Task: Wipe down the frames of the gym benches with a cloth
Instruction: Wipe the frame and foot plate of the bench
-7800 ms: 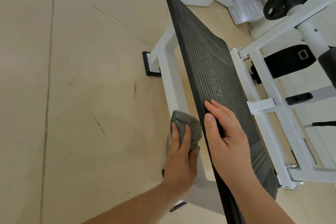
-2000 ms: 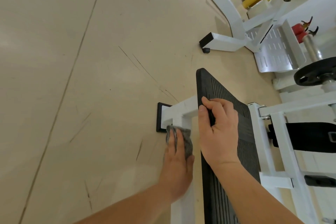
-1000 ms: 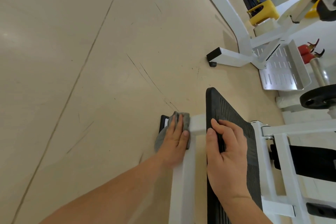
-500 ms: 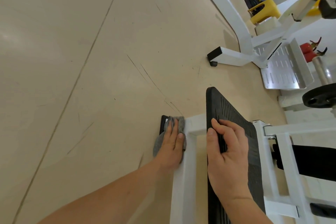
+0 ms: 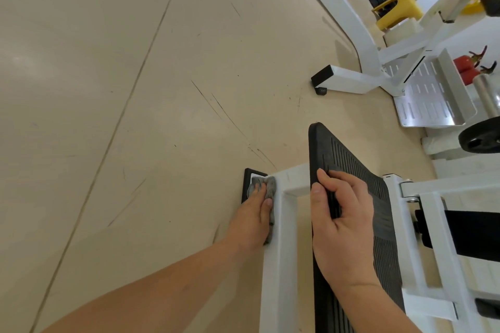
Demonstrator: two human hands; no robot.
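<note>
Cloth (image 5: 270,188) was the grey one, bunched up under your left hand (image 5: 253,222) and squashed against the outer side of the white frame (image 5: 278,265), right at the far corner where the long rail met the cross tube. A few folds stuck out past your fingertips, right up against the black end cap (image 5: 246,184) on the frame's foot. A thin strip of it also showed between the edge of your hand and the rail.

Your fingers lay pretty much straight over it, so you were pressing it flat rather than clutching it. Your thumb was out of sight, so no idea what it was doing.

Your right hand (image 5: 343,230) had a proper hold on the black ribbed pad (image 5: 351,167). The thumb sat on the pad's left edge and the fingers were curled over the ribbed face, near its far end. The pad sat just right of the rail you were wiping, with a gap of floor showing between them, so your two hands were close but not touching.

Further out, the beige floor (image 5: 135,89) had dark scuff lines running toward the frame. Beyond the pad sat another white machine (image 5: 349,35) with a perforated metal plate (image 5: 427,100). A black weight plate (image 5: 481,138) sat at the right edge.
</note>
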